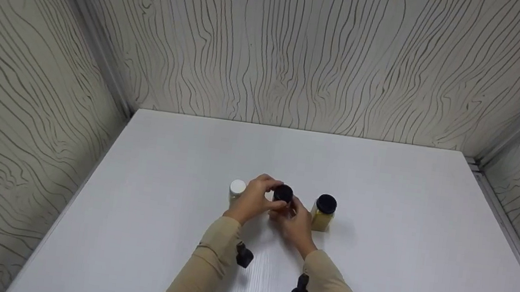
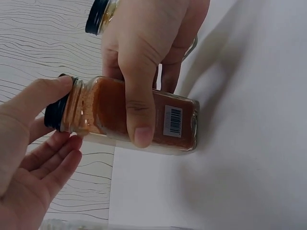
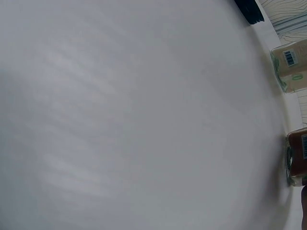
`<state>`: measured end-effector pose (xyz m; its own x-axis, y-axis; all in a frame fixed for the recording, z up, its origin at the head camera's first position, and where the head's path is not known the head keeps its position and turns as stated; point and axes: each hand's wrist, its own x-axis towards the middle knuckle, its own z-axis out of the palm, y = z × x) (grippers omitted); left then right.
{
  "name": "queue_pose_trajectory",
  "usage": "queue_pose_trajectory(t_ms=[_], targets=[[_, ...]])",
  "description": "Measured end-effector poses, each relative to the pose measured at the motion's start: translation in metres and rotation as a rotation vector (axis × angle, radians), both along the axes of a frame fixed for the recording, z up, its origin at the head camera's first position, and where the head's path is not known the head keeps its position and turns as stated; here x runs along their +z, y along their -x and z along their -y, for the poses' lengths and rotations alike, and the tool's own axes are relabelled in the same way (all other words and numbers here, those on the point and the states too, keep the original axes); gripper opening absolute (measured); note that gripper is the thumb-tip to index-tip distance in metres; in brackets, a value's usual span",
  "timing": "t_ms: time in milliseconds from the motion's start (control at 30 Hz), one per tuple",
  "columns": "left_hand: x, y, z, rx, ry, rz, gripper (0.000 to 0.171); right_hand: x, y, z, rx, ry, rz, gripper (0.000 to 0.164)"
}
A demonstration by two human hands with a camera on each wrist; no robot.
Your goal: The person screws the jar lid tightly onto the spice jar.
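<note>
A glass spice jar (image 2: pixel 108 105) of orange-red powder, with a barcode label, stands between my hands. With thumb and fingers my left hand (image 1: pixel 256 198) pinches its black lid (image 1: pixel 283 193). My right hand (image 1: pixel 298 226) grips the jar's body lower down, thumb across the glass in the left wrist view. The lid sits on the ribbed neck there. Just left of the left hand is a white-capped jar (image 1: pixel 237 187), partly hidden by that hand. In the right wrist view, the red jar's base (image 3: pixel 297 155) and the pale-filled jar (image 3: pixel 292 67) show at the right edge.
Right of the right hand stands a black-lidded jar (image 1: pixel 322 220) with yellow contents. Black wrist devices (image 1: pixel 244 256) hang near both sleeves. The white table (image 1: pixel 384 181) meets a wood-grain patterned wall (image 1: pixel 281 49) at the back, with more patterned panels on both sides.
</note>
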<state>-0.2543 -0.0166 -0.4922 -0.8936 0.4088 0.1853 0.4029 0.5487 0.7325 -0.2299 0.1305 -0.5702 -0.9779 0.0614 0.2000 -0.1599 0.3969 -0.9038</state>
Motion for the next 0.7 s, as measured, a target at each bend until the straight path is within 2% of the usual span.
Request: queue_pose_trajectory(t_ms=[267, 367, 533, 700], targets=[[0.0024, 0.0007, -0.0001, -0.031, -0.008, 0.009, 0.045, 0.0017, 0.0006, -0.0002, 0.001, 0.023, -0.004, 0.053], [0.0017, -0.0002, -0.0009, -0.018, -0.017, 0.019, 0.046, 0.0006, 0.0012, -0.0003, 0.002, 0.016, -0.019, 0.052], [-0.0002, -0.0018, -0.0024, 0.03, -0.013, -0.003, 0.046, 0.0005, 0.0004, 0.0005, -0.009, -0.018, 0.019, 0.051], [0.0007, -0.001, -0.0025, 0.014, -0.022, 0.01, 0.045, 0.0, 0.0003, 0.0003, -0.006, -0.015, 0.013, 0.048]])
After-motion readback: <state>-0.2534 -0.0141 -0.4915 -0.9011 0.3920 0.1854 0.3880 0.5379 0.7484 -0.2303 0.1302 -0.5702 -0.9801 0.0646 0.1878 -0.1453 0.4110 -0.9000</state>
